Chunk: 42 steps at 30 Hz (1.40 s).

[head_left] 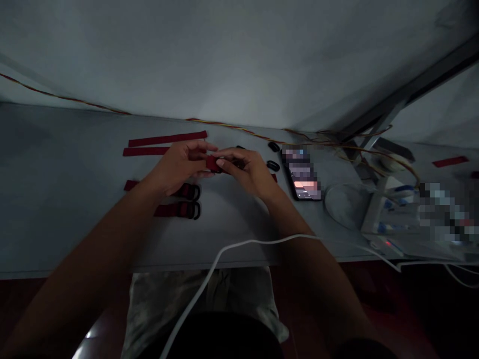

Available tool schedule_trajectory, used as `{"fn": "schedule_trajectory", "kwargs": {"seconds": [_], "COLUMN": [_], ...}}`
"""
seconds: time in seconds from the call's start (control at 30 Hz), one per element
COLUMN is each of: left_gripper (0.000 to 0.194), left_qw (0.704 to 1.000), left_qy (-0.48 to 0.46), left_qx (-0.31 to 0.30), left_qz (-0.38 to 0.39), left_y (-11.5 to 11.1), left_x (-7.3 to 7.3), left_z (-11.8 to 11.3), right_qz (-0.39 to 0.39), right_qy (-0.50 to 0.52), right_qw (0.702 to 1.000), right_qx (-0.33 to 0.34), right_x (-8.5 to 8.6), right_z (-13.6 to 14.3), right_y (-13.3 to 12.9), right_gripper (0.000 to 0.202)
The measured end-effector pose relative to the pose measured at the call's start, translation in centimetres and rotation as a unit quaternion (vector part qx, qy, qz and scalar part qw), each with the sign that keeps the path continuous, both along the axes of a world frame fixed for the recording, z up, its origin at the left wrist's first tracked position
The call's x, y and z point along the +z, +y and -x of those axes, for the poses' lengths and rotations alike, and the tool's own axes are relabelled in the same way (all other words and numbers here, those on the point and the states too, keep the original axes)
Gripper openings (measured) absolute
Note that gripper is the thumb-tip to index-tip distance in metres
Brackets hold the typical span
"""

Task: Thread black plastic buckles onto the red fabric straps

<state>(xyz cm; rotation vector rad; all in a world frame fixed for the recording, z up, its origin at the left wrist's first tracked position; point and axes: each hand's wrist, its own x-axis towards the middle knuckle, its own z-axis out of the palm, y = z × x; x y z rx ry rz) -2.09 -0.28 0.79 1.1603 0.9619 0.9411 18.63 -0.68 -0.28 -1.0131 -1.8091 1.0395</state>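
Evidently the left hand (pixel 178 163) and right hand (pixel 251 170) both pinch the red strap (pixel 213 163) between them, over the grey table (pixel 232 229). It looks light, soft and probably floppy, best gripped flat near its end

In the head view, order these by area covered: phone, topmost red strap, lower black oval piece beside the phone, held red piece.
1. Phone
2. Topmost red strap, longer but much narrower
3. Lower black oval piece

Unranked: held red piece, partly hidden, so its full size is unsure.
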Motion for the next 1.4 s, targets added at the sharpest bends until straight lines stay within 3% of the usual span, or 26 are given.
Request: {"fn": "schedule_trajectory", "kwargs": {"seconds": [0.23, 0.47, 0.6, 0.73, 0.93, 1.13, 1.3, 1.4], "left_gripper": [0.037, 0.030, 0.023, 0.017, 0.017, 0.020, 0.033, 0.036], "left_qw": [1.000, 0.982, 0.973, 0.977, 0.993, 0.994, 0.998, 0.999], "left_qy": [0.012, 0.160, 0.192, 0.174, 0.109, 0.097, 0.038, 0.002], "left_qx": [0.013, 0.049, 0.059, 0.048, 0.022, 0.020, 0.043, 0.043], "left_qz": [-0.014, -0.084, -0.111, -0.112, -0.046, -0.039, -0.008, 0.005], "left_y": [0.0, 0.1, 0.3, 0.4, 0.0, -0.2, 0.2, 0.4], "left_x": [0.0, -0.3, -0.8, -1.1, -1.0, -0.9, -0.9, -1.0], "left_z": [-0.4, -0.3, -0.2, -0.3, -0.8, -0.9, -0.4, -0.2], "right_qz": [-0.052, 0.042, 0.048, 0.058, 0.040, 0.050, 0.087, 0.009], "right_qy": [0.015, 0.122, 0.144, 0.036, -0.089, -0.077, 0.019, 0.000], "right_qw": [0.998, 0.991, 0.987, 0.996, 0.991, 0.990, 0.995, 1.000], "right_qx": [-0.009, -0.045, -0.048, -0.064, -0.093, -0.106, -0.051, -0.028], "right_x": [0.3, 2.7, 2.8, 1.5, 0.4, 0.1, -0.1, 0.1], "right_z": [-0.3, -0.4, -0.4, -0.3, 0.2, 0.5, -0.1, -0.6], "right_y": [0.3, -1.4, -1.5, -0.7, -0.4, -0.5, -0.3, -0.1], "right_gripper": [0.026, 0.041, 0.039, 0.026, 0.010, 0.011, 0.026, 0.042]}}
